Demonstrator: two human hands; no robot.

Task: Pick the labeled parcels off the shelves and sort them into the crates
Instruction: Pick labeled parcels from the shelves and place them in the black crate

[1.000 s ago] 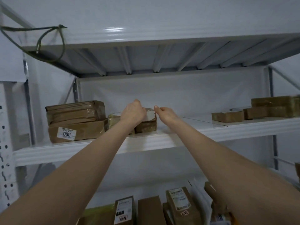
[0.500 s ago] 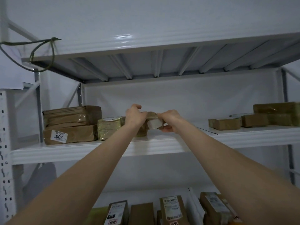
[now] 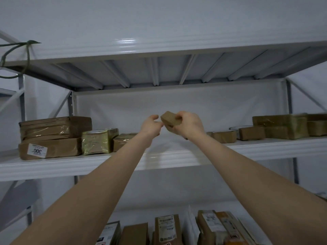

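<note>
A small brown parcel (image 3: pixel 170 119) is held up in the air above the white shelf (image 3: pixel 159 157), tilted. My right hand (image 3: pixel 187 125) grips it, fingers curled over its top and right side. My left hand (image 3: pixel 152 125) is just left of the parcel with loosely curled fingers, its fingertips at the parcel's lower left corner; I cannot tell whether they touch it. On the shelf's left stand two stacked brown parcels (image 3: pixel 53 137), the lower one with a white "300" label, then a greenish wrapped parcel (image 3: pixel 99 141) and a low brown parcel (image 3: pixel 123 141).
More brown parcels (image 3: pixel 279 126) lie on the shelf's right end. Below, several labeled parcels (image 3: pixel 167 228) stand upright on a lower shelf. A green cord (image 3: pixel 26 55) hangs at the upper left. Grey uprights (image 3: pixel 22 110) frame the rack, with another shelf overhead.
Both hands lifted the small parcel off the shelf and raised it. My right hand now holds it alone, while my left hand has loosened its grip.
</note>
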